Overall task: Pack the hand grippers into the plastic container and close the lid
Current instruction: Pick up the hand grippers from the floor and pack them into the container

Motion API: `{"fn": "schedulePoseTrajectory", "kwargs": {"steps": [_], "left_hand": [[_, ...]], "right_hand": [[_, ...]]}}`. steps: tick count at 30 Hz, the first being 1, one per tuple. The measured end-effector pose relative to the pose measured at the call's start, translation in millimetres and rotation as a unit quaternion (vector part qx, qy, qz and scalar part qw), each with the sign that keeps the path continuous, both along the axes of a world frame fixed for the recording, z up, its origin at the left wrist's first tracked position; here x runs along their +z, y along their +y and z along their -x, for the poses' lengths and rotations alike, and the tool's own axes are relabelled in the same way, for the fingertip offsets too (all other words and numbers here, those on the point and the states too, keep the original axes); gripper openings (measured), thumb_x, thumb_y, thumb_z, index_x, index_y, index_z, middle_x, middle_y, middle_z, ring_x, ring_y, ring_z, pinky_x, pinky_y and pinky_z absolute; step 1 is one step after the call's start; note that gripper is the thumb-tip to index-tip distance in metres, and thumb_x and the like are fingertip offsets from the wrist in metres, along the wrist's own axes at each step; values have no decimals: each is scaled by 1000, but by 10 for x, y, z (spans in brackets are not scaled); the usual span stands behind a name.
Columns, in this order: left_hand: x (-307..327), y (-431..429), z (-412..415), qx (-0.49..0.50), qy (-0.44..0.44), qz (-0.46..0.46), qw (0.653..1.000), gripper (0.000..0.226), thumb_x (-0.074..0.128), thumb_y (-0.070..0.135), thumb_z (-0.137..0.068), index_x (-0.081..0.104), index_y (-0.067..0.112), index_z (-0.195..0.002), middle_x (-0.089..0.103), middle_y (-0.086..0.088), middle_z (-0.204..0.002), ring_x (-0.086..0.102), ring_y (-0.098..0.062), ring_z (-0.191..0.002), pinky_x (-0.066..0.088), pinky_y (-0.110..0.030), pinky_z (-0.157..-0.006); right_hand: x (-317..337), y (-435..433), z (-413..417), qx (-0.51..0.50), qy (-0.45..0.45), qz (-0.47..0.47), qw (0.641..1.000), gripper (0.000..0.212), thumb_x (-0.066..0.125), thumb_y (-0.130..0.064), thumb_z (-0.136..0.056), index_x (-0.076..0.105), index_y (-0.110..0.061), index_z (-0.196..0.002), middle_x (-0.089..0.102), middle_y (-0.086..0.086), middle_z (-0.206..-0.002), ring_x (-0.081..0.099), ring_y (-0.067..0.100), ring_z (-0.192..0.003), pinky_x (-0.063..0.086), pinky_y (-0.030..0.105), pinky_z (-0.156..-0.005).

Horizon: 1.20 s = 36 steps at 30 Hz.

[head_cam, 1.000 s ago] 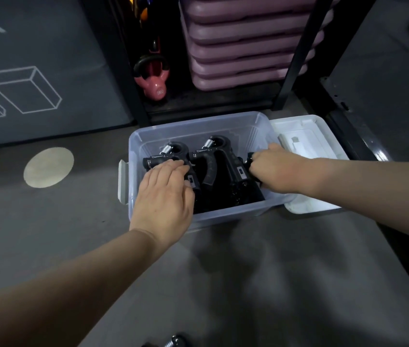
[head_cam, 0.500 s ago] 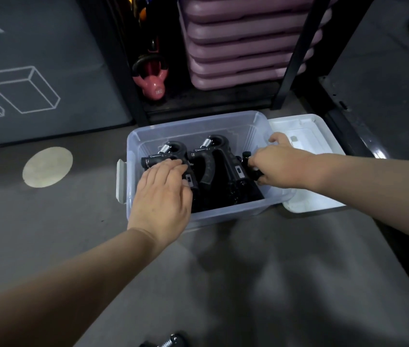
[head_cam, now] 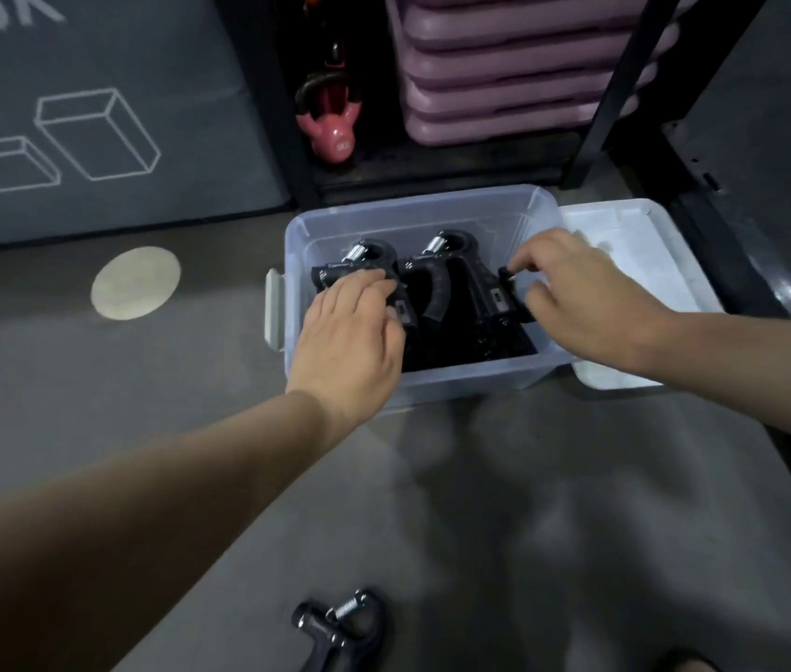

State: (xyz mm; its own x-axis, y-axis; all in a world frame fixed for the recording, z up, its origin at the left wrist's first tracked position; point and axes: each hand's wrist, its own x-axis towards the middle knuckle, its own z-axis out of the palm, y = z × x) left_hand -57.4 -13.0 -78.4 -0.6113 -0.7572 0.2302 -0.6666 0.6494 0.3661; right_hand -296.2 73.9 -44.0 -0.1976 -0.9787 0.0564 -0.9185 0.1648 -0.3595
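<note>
Right hand (head_cam: 587,303) raised, fingers pinching rightmost hand gripper (head_cam: 512,295), left hand (head_cam: 350,332) fingers flat together on leftmost gripper (head_cam: 367,254).

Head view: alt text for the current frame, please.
Two bare hands reach into a clear plastic container of black hand grippers on the floor: the left hand rests on the leftmost gripper, the right hand pinches the rightmost gripper. The white lid lies beside the container; a loose gripper lies on the floor.

The right grip (head_cam: 587,303) has loosened — fingertips now pinch the rightmost hand gripper (head_cam: 490,295).
</note>
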Motion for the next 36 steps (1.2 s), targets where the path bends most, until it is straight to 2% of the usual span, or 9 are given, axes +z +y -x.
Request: {"fn": "schedulePoseTrajectory", "kwargs": {"steps": [4, 10, 16, 19, 22, 25, 28, 31, 36], "left_hand": [[59, -49, -56, 10, 32, -31, 999, 54, 26, 33, -93, 56, 10, -132, 53, -4, -140, 44, -21, -133, 30, -37, -114], [-71, 27, -506, -1, -27, -15, 1000, 52, 39, 20, -96, 41, 6, -145, 45, -11, -148, 37, -26, -139, 24, -38, -118], [-115, 46, -527, -9, -36, -6, 999, 56, 36, 16, -95, 34, 2, -149, 41, -14, -151, 35, -29, -140, 22, -41, -119], [-125, 46, -533, -6, -39, -21, 999, 57, 33, 18, -96, 29, 3, -151, 38, -14, -152, 32, -28, -141, 20, -40, -119], [-115, 24, -554, -11, -41, -31, 999, 58, 32, 20, -96, 26, 3, -152, 35, -12, -154, 31, -27, -142, 18, -38, -119], [-111, 20, -572, -10, -37, -41, 998, 58, 33, 21, -97, 25, 4, -152, 34, -10, -155, 30, -25, -142, 17, -35, -119], [-122, 30, -596, -13, -27, -42, 999, 57, 34, 21, -97, 27, 4, -152, 37, -9, -153, 31, -24, -141, 18, -33, -119], [-119, 23, -613, -16, -29, -42, 999, 57, 35, 22, -98, 28, 5, -151, 38, -9, -152, 32, -23, -140, 18, -32, -118], [-131, 30, -610, -10, -21, -32, 999, 56, 37, 22, -97, 32, 5, -150, 42, -8, -149, 36, -24, -137, 21, -32, -116]], "right_hand": [[-23, 250, -377, 68, -33, 84, 994, 23, 50, -17, -92, 54, -12, -114, 50, 5, -117, 48, 22, -113, 41, 47, -100], [-231, 529, -887, 257, 56, 94, 960, 31, 60, -18, -84, 63, -8, -114, 52, 15, -123, 50, 33, -115, 36, 44, -100], [-743, 603, -1419, 475, 100, -74, 871, 36, 40, -26, -91, 58, -16, -121, 55, 8, -126, 58, 30, -107, 47, 42, -93], [-971, 648, -1847, 533, 147, -235, 800, 45, 45, -29, -97, 42, -24, -142, 40, 4, -146, 47, 27, -129, 35, 37, -108], [-1070, 743, -2191, 610, 155, -235, 740, 55, 47, -29, -99, 30, -29, -152, 28, 9, -155, 35, 29, -138, 29, 38, -112], [-1128, 874, -2381, 665, 257, -252, 655, 55, 45, -29, -100, 28, -35, -151, 16, 15, -160, 27, 33, -142, 31, 42, -110], [-1161, 932, -2402, 673, 255, -176, 672, 36, 64, -32, -83, 65, -35, -119, 57, 14, -129, 60, 32, -105, 48, 35, -83], [-1249, 921, -2307, 632, 289, -145, 704, 26, 72, -37, -67, 72, -38, -93, 68, -3, -92, 63, 20, -67, 48, 27, -65], [-1131, 700, -2215, 635, 272, -154, 706, 25, 57, -31, -73, 68, -37, -95, 64, 0, -89, 64, 22, -75, 46, 29, -73]]}}
